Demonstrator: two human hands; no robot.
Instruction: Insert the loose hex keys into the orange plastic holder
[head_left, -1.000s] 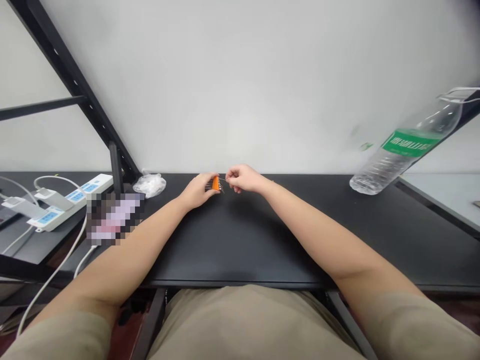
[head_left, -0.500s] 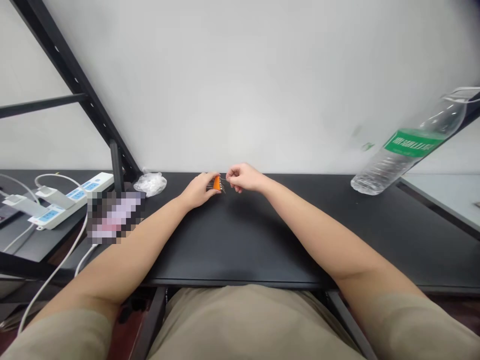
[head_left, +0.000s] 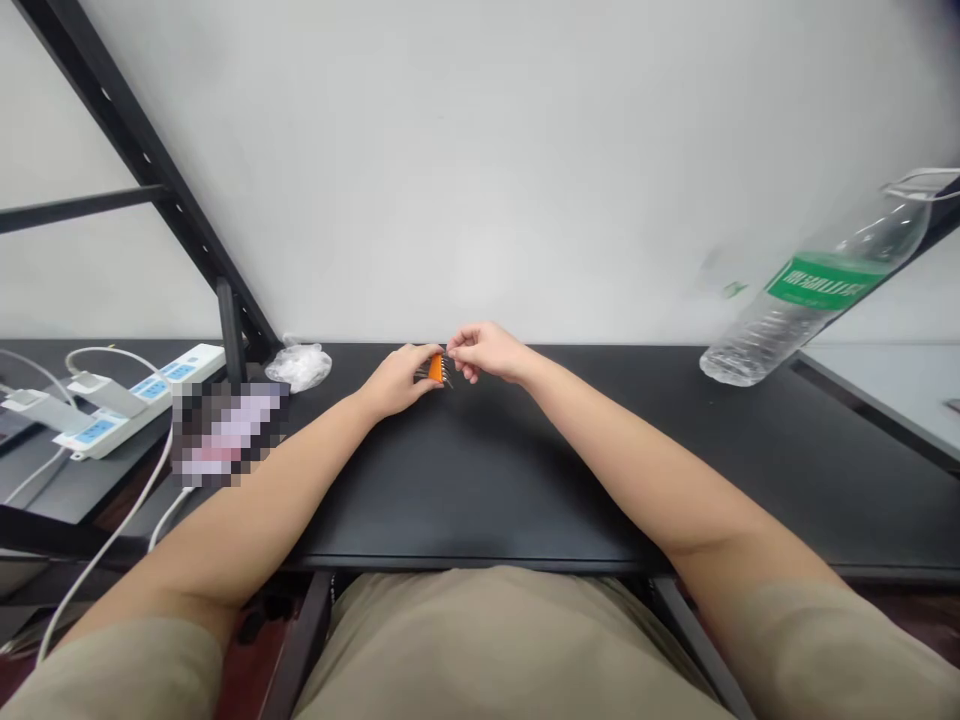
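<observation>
My left hand [head_left: 394, 380] grips an orange hex key holder [head_left: 436, 368] between thumb and fingers, just above the black tabletop near the wall. Several thin metal hex keys [head_left: 448, 376] stick out of the holder, their bent ends on the right side. Right beside it, my right hand [head_left: 486, 352] has thumb and fingertips pinched together on the end of one hex key. That key is thin and mostly hidden by the fingers, and I cannot tell how far it sits in the holder.
A crumpled clear plastic bag [head_left: 301, 367] lies left of my hands. Further left are a pixelated phone-like object [head_left: 232, 435] and a white power strip [head_left: 142, 400] with plugs and cables. A clear bottle with a green label [head_left: 817, 285] stands at the right. Black table [head_left: 480, 490] below.
My right hand has shifted slightly left, its fingertips now closer to the orange holder. The stretch of key visible between hand and holder has become shorter. My left hand has barely moved.
</observation>
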